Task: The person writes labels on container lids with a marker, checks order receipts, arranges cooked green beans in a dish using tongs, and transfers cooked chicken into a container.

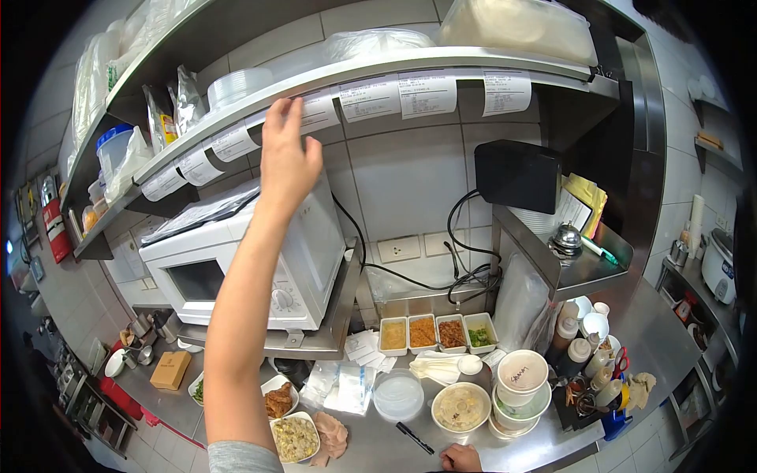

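Note:
My left hand point(290, 154) is raised to the front edge of the upper shelf, fingers stretched up and thumb apart. Its fingertips reach a paper order ticket point(319, 110) hanging from that edge; the exact contact is hard to make out. More tickets point(428, 94) hang along the rail on both sides. At the bottom edge, my right hand point(460, 458) rests on the steel counter with fingers curled in, only partly in frame. Near it lie a black marker point(415, 437) and a bowl of soupy food point(460, 407). Stacked lidded tubs point(522, 370) stand to its right.
A white microwave point(236, 268) sits on a bracket shelf below my left arm. Four small topping trays point(422, 333) line the back. Sauce bottles point(574, 355) crowd the right, below a call bell point(566, 239). Rice point(296, 438) and fried chicken point(278, 400) containers stand beside my forearm.

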Action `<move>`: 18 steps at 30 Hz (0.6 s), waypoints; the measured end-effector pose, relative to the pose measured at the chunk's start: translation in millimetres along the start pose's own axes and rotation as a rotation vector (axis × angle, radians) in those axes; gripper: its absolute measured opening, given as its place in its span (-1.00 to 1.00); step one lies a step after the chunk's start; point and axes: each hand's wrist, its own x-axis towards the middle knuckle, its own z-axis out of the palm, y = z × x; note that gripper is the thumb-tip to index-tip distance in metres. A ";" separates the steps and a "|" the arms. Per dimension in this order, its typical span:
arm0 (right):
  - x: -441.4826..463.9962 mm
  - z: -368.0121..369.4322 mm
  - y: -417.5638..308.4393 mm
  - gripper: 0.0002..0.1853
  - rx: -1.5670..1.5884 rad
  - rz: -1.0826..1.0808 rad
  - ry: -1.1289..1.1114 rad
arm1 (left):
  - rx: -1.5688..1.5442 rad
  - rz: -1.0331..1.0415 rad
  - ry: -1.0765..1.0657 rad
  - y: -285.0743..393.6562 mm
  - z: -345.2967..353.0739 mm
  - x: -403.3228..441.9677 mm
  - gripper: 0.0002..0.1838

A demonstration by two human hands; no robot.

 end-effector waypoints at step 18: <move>3.8 -8.5 -1.3 -0.95 0.001 -0.031 -0.101 | 0.185 -0.054 -0.014 -72.9 -28.0 -18.0 -0.43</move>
